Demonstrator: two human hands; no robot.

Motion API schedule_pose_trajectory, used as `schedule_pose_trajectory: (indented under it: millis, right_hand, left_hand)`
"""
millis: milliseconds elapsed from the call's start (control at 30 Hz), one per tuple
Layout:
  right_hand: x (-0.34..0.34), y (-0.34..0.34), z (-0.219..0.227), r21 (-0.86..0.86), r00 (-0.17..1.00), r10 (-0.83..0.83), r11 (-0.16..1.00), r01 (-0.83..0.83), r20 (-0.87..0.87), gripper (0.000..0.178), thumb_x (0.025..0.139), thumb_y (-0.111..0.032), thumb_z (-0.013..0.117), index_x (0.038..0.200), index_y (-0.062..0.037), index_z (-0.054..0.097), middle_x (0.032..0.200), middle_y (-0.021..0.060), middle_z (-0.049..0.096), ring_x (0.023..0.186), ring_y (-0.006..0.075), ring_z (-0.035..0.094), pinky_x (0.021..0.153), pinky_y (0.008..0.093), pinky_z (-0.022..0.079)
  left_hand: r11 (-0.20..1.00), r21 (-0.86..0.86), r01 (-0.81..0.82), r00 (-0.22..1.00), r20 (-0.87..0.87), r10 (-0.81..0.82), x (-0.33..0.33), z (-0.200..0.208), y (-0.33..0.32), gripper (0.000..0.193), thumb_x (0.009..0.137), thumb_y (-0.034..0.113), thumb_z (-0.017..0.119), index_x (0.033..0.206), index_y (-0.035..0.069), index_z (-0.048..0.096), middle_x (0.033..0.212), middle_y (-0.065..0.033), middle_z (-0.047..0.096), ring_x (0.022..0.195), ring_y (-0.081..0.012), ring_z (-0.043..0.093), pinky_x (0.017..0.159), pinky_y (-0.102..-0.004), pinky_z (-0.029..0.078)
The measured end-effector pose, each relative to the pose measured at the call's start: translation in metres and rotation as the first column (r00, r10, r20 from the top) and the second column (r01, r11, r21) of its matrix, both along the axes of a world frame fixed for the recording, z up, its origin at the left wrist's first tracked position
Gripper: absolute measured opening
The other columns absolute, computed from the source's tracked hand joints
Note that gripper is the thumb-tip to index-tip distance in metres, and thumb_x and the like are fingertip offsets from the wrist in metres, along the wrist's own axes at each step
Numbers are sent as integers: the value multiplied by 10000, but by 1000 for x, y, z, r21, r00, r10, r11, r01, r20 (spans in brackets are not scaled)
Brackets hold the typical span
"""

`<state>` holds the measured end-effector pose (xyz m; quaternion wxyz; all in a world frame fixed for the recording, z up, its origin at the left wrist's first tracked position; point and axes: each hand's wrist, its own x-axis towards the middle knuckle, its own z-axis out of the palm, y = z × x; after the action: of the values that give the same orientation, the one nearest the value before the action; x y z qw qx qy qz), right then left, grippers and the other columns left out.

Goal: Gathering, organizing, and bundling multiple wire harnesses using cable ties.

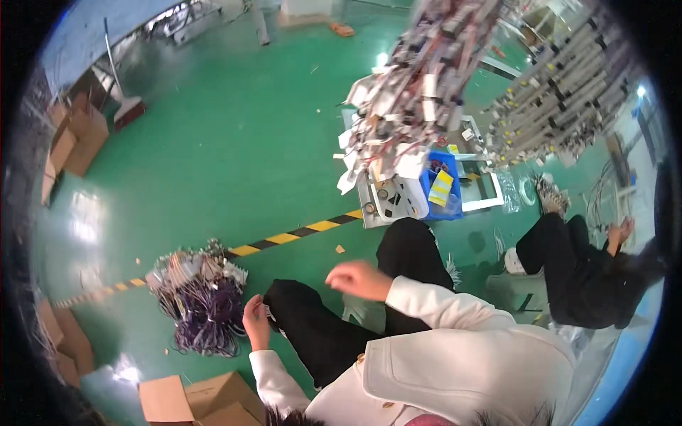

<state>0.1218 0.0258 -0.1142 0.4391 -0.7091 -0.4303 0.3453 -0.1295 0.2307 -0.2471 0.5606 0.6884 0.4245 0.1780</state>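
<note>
My left hand (256, 323) is low beside my left knee, its fingers loosely bent and apart, with nothing visible in them. Left of it, a heap of cable bundles (206, 309) lies on the green floor, dark purple wires toward me and pale connectors at the far side. Over my lap hovers my right hand (360, 279), slightly blurred; its fingers stretch leftward and hold nothing that I can see. Beyond my right knee stand a white tray (420, 204) with small dark parts and a blue bin (456, 206) with a yellow-striped piece in it.
Thick wire bundles (419, 99) and grey cable bundles (568, 92) hang at upper right. A co-worker (579, 277) sits at right. Cardboard boxes (202, 399) stand near and at left, by a broom (128, 110). Striped tape (305, 231) crosses the floor.
</note>
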Motion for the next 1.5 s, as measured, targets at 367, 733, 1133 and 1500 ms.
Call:
schedule_pose_trajectory:
  millis: [367, 733, 1133, 1500]
  right_hand:
    - [177, -51, 39, 635, 326, -890, 455, 624, 317, 447, 686, -177, 665, 1075, -12, 521, 960, 157, 579, 904, 338, 562, 813, 439, 435]
    - [41, -149, 76, 550, 756, -612, 559, 621, -232, 283, 760, -111, 689, 1007, -9, 594, 1090, 130, 504, 1056, 239, 517, 880, 330, 421]
    - [11, -194, 94, 561, 875, -338, 674, 481, -345, 344, 782, -76, 668, 1100, -18, 549, 1262, 125, 451, 1161, 239, 471, 939, 337, 395]
    - [-3, -167, 104, 563, 594, -744, 644, 518, 305, 278, 814, -143, 596, 1078, -59, 574, 1169, 148, 517, 1096, 262, 501, 915, 363, 407]
  left_hand:
    - [813, -45, 581, 774, 340, -535, 188, 128, -130, 274, 875, 63, 555, 1141, -1, 543, 1045, -68, 602, 969, -126, 569, 849, -245, 441]
    - [861, 114, 495, 731, 482, -484, 215, 226, -196, 436, 901, 84, 521, 1305, 32, 365, 1318, -96, 417, 1198, -208, 430, 947, -322, 394]
    - [700, 202, 685, 609, 368, -703, 273, 314, -219, 360, 958, 254, 421, 1194, -6, 501, 1070, -40, 611, 814, -122, 611, 671, -259, 505]
    - [692, 595, 409, 605, 391, -694, 207, 339, -271, 453, 861, 177, 538, 1254, -11, 412, 955, -120, 647, 721, -239, 647, 659, -347, 501]
